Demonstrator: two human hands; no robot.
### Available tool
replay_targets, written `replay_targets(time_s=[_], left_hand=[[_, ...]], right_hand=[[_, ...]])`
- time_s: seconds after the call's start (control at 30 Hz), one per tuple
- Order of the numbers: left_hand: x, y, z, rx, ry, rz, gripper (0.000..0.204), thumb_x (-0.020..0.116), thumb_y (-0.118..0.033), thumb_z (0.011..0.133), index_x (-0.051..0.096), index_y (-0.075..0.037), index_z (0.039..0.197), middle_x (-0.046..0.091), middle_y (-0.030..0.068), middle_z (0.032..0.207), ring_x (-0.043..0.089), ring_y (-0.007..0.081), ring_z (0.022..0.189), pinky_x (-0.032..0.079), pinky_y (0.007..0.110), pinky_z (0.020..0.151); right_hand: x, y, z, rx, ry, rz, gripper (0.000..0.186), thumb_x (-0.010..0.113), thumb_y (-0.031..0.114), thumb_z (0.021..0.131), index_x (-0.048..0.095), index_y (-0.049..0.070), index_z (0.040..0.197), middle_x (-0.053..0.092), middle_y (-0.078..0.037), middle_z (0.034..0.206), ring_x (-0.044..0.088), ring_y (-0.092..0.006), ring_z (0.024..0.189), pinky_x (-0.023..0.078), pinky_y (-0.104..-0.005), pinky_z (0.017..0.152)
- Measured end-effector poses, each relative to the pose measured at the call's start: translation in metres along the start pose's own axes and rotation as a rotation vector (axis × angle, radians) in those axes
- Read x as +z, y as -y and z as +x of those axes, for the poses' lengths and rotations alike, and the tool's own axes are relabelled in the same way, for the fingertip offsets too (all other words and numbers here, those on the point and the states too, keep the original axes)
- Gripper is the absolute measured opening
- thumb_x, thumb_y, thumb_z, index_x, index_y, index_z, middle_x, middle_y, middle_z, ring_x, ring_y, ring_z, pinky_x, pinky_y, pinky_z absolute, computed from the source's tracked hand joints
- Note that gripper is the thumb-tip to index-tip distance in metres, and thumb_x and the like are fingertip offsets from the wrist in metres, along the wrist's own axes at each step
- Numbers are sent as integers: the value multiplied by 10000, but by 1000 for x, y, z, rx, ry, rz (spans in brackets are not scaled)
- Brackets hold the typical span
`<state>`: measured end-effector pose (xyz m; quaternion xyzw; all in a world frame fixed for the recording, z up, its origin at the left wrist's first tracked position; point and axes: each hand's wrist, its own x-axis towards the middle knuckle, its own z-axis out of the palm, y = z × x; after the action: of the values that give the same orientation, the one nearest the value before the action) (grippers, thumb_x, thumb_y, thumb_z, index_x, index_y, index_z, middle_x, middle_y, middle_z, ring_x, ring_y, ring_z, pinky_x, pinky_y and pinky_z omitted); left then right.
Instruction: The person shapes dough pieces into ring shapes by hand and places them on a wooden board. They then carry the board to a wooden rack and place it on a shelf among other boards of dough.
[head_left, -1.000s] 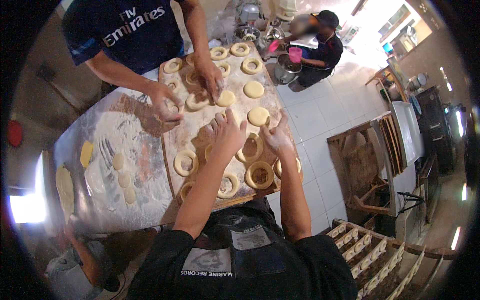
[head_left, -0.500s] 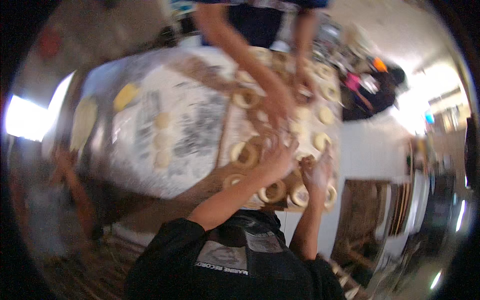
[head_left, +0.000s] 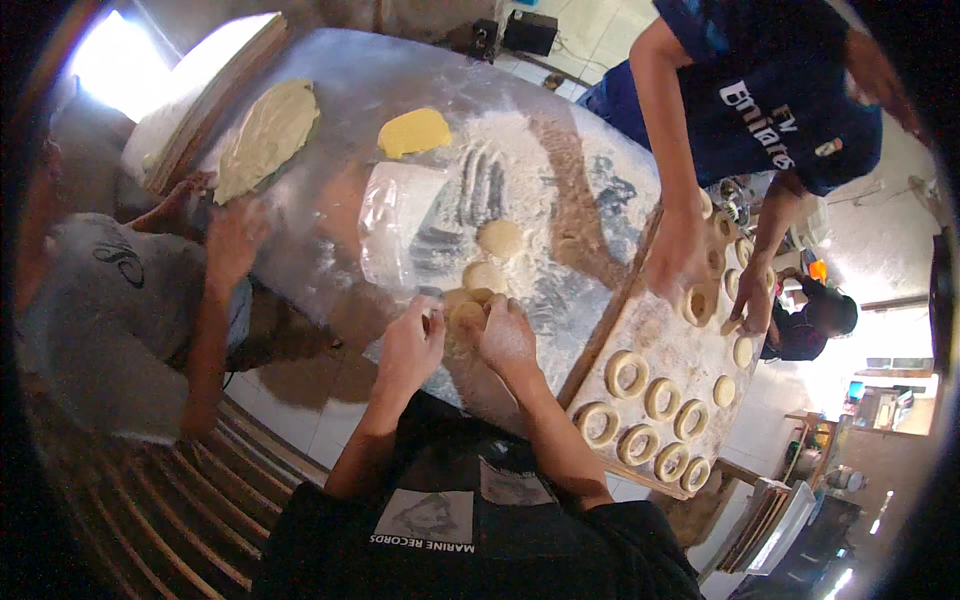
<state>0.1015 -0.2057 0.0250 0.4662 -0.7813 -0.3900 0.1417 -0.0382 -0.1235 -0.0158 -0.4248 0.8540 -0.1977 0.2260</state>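
Note:
On the floured steel table [head_left: 350, 80], my right hand [head_left: 505, 335] pinches a pale dough disc [head_left: 463, 322] at the near edge. My left hand [head_left: 410, 345] is just left of it, fingers curled; whatever is in them is unclear. More flattened dough rounds [head_left: 500, 238] lie just beyond my hands in loose flour, beside a clear plastic sheet [head_left: 395, 225]. Farther back are a yellow slab [head_left: 410, 132] and a long cream dough piece [head_left: 265, 135].
A wooden board [head_left: 652, 325] with several dough rings lies at right, under a co-worker's hands [head_left: 675, 255]. Another person [head_left: 120, 320] works at left, above slatted racks [head_left: 210, 500]. A third person [head_left: 815, 330] is behind the board.
My view has swung left. My hands have left the board of dough rings for the dough rounds on the steel table. The co-worker's arms across the table have moved too.

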Motion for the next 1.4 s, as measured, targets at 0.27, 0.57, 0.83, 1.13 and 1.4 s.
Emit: replay_targets(time_s=[0.27,0.57,0.83,1.13,1.4], left_hand=[[-21,27,33,123,268,-210,381,626,-299,892,608,-1,1129,664,223,862,670,328,742,521,395,677],[-57,-16,58,129,460,-523,301,765,-145,769,635,15,988,668,123,842,660,168,775,513,311,680],[-7,-3,65,553,-175,-382,366,570,100,743,508,-7,1087,558,154,921,565,352,818,453,423,754],[-19,-34,42,378,309,-1571,246,549,-90,898,455,-31,1117,477,84,1021,504,175,898,443,318,822],[13,-53,43,585,25,-459,367,298,-297,1032,492,8,969,528,141,861,514,261,684,424,311,659]], right_hand=[[-30,29,4,43,160,625,325,657,112,841,403,73,1041,578,-127,947,595,-220,856,487,-349,754],[-58,60,9,-35,-106,770,398,661,-2,789,396,68,1077,570,-79,950,587,-188,872,471,-343,733],[-43,63,16,-145,48,1201,493,579,87,813,428,39,1279,544,-72,1016,536,-178,943,447,-343,838],[-56,60,11,-154,-317,938,403,490,202,889,447,38,1254,561,-49,987,514,-143,936,395,-286,879],[-91,50,-13,-255,-167,1092,475,402,453,968,351,141,1324,536,-56,656,544,-191,649,442,-326,670]])
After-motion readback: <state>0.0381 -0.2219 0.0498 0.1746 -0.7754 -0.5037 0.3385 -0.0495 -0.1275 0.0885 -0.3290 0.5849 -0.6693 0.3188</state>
